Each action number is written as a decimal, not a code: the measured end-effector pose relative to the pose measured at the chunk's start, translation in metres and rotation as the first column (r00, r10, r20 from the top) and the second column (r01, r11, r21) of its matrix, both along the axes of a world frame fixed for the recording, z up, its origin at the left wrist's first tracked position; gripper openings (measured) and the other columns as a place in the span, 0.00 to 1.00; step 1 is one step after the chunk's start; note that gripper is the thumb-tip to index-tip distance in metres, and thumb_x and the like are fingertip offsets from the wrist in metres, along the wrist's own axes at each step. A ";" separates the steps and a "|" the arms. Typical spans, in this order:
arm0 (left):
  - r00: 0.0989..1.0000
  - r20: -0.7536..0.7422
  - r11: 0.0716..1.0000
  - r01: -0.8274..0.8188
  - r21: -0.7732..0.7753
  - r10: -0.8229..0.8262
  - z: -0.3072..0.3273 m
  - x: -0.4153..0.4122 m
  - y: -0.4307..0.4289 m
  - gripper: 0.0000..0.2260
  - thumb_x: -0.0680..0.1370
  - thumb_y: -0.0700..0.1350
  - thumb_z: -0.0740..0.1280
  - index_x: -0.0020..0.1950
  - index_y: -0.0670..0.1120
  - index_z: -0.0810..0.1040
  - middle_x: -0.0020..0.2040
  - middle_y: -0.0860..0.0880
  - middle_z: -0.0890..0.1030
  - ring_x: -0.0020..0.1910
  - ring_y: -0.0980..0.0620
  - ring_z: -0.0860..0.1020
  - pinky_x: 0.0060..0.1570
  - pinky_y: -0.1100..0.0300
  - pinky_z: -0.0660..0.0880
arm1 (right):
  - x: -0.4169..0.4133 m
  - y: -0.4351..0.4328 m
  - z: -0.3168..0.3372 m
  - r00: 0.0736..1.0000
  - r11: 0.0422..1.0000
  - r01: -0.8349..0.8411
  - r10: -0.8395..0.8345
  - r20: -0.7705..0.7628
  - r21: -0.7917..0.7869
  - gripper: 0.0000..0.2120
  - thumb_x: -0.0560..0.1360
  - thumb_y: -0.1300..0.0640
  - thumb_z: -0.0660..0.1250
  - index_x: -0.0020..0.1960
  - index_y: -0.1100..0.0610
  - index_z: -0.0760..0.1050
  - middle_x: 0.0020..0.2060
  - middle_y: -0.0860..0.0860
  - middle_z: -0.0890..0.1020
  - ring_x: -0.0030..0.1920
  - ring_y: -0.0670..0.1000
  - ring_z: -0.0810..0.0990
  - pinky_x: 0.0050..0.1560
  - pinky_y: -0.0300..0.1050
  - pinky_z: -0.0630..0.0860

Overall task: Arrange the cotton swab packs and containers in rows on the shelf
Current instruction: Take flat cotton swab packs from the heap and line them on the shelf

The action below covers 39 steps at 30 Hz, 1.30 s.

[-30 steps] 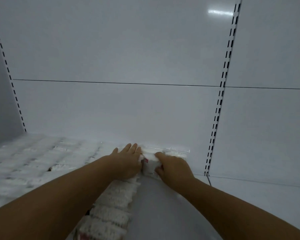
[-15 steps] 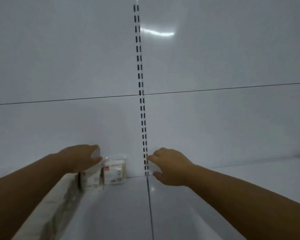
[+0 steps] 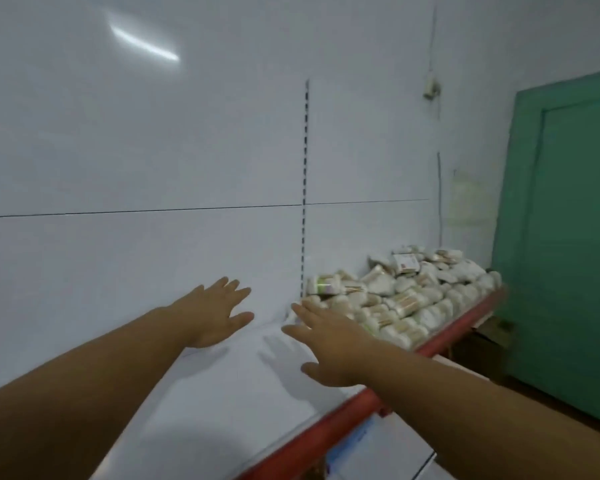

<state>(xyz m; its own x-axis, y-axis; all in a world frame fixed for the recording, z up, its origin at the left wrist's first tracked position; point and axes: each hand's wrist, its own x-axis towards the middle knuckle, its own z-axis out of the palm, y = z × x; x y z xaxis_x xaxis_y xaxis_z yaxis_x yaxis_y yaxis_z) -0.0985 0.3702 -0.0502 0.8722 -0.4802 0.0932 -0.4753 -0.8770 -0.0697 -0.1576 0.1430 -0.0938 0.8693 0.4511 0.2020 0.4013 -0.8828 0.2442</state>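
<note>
A loose heap of cotton swab packs (image 3: 406,299) and a round container (image 3: 321,285) lies on the right part of the white shelf (image 3: 222,403). My left hand (image 3: 213,313) hovers over the bare shelf with fingers spread and holds nothing. My right hand (image 3: 329,336) is stretched out flat, its fingertips close to the left edge of the heap, and is also empty. The picture is blurred by motion.
The shelf has a red front edge (image 3: 361,400) and a white back panel with a slotted upright (image 3: 305,188). A green door (image 3: 565,237) stands at the right. Dark boxes (image 3: 482,341) sit on the floor below the shelf's end.
My view has swung right, away from the arranged rows and the small pack by the upright. Both hands let go and now reach open toward the heap of packs.
</note>
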 end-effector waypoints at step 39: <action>0.851 0.005 0.835 0.516 -0.189 -0.525 -0.013 0.260 -0.491 0.19 0.80 0.62 0.52 0.66 0.58 0.71 0.62 0.62 0.74 0.60 0.59 0.72 0.60 0.59 0.68 | 0.267 -0.547 0.033 0.805 0.612 0.490 -0.591 -0.052 0.621 0.21 0.77 0.49 0.65 0.67 0.54 0.70 0.65 0.53 0.74 0.61 0.52 0.74 0.59 0.45 0.72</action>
<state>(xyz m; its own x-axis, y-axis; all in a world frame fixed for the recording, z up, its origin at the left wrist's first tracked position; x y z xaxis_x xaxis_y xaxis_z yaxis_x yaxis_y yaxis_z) 0.1617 -0.1212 -0.0634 0.5036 -0.8434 0.1870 -0.8638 -0.4948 0.0947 0.1091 -0.4040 -0.0611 0.8530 -0.3437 0.3927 -0.1909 -0.9058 -0.3783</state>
